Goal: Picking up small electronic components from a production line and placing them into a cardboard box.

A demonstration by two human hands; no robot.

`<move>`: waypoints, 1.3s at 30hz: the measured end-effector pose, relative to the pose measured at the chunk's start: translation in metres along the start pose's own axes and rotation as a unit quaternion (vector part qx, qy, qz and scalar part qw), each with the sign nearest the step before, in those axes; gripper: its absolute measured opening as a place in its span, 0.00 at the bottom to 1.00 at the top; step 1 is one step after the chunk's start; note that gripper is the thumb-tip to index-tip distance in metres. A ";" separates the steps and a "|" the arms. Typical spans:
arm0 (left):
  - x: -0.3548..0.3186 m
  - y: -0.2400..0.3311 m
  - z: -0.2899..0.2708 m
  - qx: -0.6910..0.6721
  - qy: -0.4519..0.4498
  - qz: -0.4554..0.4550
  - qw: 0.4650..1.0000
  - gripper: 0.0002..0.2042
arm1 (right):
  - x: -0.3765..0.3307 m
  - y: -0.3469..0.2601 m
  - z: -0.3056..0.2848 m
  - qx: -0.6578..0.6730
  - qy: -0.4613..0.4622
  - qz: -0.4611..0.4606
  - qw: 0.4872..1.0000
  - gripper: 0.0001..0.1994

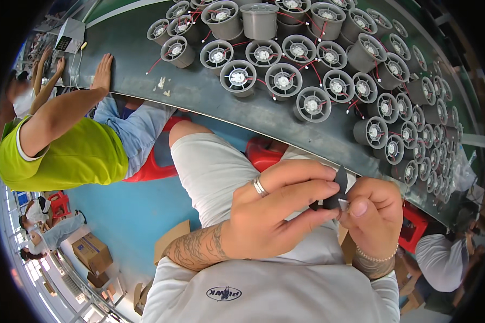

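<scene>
Just above my lap, my left hand (275, 210), wearing a ring, pinches a small dark piece (341, 180) between fingers and thumb. It looks thin and black, with a pointed upper end; its exact kind does not show. Close against it, my right hand (376, 212), with a beaded bracelet on the wrist, is closed. Its thumb and finger grip a small, shiny, pale, flat piece (343, 204) that touches or nearly touches the dark one. My fingers cover most of both pieces.
A dark workbench (199, 99) runs across in front, carrying many grey round cup-shaped housings (283, 81) with red wires. White scraps (161, 83) lie on it. A co-worker in a green shirt (64, 153) sits at left on a red stool (153, 167). Cardboard boxes (91, 253) stand behind.
</scene>
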State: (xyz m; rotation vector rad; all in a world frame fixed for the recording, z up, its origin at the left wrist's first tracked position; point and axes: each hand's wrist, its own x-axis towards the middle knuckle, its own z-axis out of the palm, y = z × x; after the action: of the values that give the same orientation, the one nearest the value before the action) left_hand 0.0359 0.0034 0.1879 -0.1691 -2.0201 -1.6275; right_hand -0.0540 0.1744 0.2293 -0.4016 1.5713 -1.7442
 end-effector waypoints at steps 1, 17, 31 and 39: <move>-0.001 0.000 0.000 0.000 0.001 -0.001 1.000 0.17 | 0.000 0.000 -0.001 0.000 -0.001 0.001 1.000 0.12; -0.002 0.005 0.000 -0.002 -0.007 -0.017 1.000 0.17 | 0.000 -0.006 -0.006 -0.103 -0.017 -0.018 0.994 0.09; -0.003 0.000 -0.009 0.011 -0.007 0.017 1.000 0.15 | 0.006 0.002 0.001 -0.063 -0.021 -0.011 0.998 0.10; -0.005 0.001 -0.004 -0.084 -0.035 0.103 0.991 0.12 | 0.019 0.004 -0.008 0.097 0.132 -0.033 0.986 0.20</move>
State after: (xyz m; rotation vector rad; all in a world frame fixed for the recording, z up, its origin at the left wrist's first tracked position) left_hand 0.0417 0.0015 0.1870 -0.4855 -1.8461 -1.6769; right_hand -0.0711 0.1666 0.2196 -0.1310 1.5613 -2.0477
